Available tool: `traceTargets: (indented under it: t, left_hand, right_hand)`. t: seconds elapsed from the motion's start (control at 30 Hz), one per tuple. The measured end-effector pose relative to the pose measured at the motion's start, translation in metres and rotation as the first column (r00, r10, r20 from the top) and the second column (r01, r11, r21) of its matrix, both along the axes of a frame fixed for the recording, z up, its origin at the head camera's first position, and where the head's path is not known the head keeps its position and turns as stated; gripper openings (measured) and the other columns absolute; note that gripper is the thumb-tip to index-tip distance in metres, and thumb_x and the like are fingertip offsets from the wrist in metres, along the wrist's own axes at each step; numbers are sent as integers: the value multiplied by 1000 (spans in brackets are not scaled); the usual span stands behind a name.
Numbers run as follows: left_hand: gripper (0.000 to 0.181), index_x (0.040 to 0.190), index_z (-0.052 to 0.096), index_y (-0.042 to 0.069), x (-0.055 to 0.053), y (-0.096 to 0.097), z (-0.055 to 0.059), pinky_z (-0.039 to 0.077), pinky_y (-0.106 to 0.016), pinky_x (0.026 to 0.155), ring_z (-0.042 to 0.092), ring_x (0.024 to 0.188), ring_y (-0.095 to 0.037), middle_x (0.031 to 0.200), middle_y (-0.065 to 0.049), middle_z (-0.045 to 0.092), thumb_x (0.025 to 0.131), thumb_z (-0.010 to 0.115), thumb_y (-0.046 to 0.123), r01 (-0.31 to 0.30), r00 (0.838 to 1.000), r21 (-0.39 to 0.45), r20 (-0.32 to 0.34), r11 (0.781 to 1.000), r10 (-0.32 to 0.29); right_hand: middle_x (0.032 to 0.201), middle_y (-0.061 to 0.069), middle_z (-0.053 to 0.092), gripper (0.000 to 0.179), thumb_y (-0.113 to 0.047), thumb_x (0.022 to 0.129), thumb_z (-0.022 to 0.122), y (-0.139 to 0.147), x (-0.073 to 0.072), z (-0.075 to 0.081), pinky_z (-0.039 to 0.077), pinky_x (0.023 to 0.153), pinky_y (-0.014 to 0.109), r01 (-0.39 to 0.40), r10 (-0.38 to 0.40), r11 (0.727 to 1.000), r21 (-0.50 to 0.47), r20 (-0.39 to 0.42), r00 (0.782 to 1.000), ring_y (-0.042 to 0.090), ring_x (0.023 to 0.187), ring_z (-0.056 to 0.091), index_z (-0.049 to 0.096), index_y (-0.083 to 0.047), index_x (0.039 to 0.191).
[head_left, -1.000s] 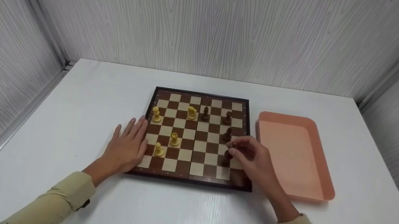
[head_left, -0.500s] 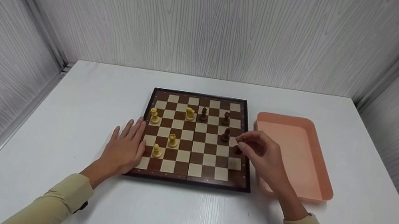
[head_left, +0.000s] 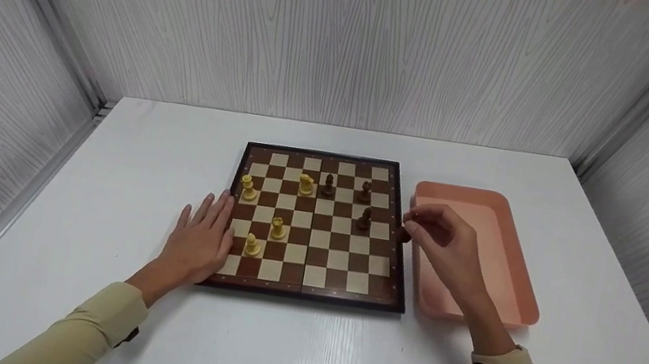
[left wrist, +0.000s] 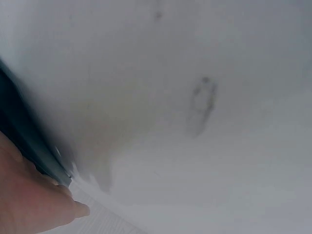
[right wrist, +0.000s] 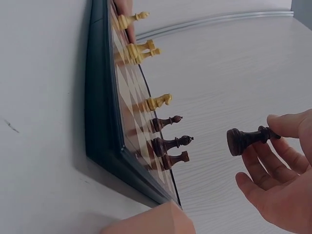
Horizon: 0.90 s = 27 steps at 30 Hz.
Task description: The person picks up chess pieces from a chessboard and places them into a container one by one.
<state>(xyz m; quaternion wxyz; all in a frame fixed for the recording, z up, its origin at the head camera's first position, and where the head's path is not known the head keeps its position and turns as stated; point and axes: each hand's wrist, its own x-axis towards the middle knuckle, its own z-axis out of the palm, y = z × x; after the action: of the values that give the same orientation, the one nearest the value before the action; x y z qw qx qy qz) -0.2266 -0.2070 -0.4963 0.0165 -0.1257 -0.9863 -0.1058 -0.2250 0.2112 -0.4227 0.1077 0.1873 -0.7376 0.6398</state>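
Observation:
My right hand (head_left: 449, 246) pinches a dark chess piece (right wrist: 246, 140) by its top between thumb and fingers. The base of the piece points down, and its head is hidden by the fingertips. In the head view this hand is over the gap between the chessboard (head_left: 332, 294) and the pink tray (head_left: 523, 274). My left hand (head_left: 198, 246) lies flat with fingers straight along the board's left edge. Dark bishops (right wrist: 173, 143) and a dark rook (right wrist: 176, 160) stand upright on the right half of the board.
Several cream pieces stand on the left half, among them a knight (head_left: 306, 185) and a rook (head_left: 278, 228). The tray sits close to the board's right side. A white table (head_left: 296, 349) carries everything, with grey wood-grain panels (head_left: 348, 41) behind and at both sides.
My right hand has lifted the dark chess piece from the board's right side and carried it right, past the edge toward the tray. My left hand stays at the left edge.

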Motion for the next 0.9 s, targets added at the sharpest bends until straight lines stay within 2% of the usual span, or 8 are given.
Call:
traceTargets:
  t: [0.1, 0.27, 0.43, 0.63, 0.9]
  left_hand:
    - [63, 163, 13, 0, -1, 0, 0, 7, -62, 122, 9, 156, -39, 171, -16, 10, 110, 27, 31, 0, 1000, 8, -6, 1000, 0]
    - [63, 163, 12, 0, -1, -1, 1, 7, -63, 121, 8, 156, -39, 171, -16, 9, 111, 27, 31, -1, 1000, -3, 5, 1000, 1]
    - [63, 163, 12, -1, 0, -2, 2, 6, -63, 121, 8, 156, -39, 171, -17, 9, 111, 27, 31, -3, 1000, -6, 10, 1000, 3]
    - [62, 163, 13, -2, 1, -2, 2, 7, -64, 121, 10, 156, -40, 170, -18, 11, 111, 28, 30, 4, 1000, 0, -5, 1000, -4]
    - [62, 163, 12, -1, 0, -1, 1, 6, -64, 121, 8, 156, -39, 171, -17, 9, 111, 26, 31, 8, 1000, -8, 4, 1000, -8]
  right_hand:
    - [105, 22, 69, 21, 0, 96, 71, 5, -1, 3, 58, 85, 34, 2, -2, 1000, -24, -9, 1000, 37, 91, 71, 67, 7, 116]
    - [104, 22, 69, 21, -1, 96, 71, 13, -3, 5, 59, 86, 34, 24, -25, 999, -38, -21, 999, 30, 92, 72, 68, 5, 115]
    - [108, 29, 68, 21, -1, 95, 71, 22, -6, 5, 59, 86, 35, 59, -60, 997, -51, -20, 998, 32, 94, 72, 68, 6, 115]
    - [109, 24, 68, 22, 0, 97, 69, 34, -9, 5, 59, 85, 36, 82, -84, 995, -54, -25, 996, 31, 94, 72, 66, 8, 117]
    - [110, 28, 66, 28, -2, 97, 70, 47, -9, 8, 59, 85, 36, 78, -81, 993, -94, -28, 996, 34, 94, 71, 63, 12, 120]
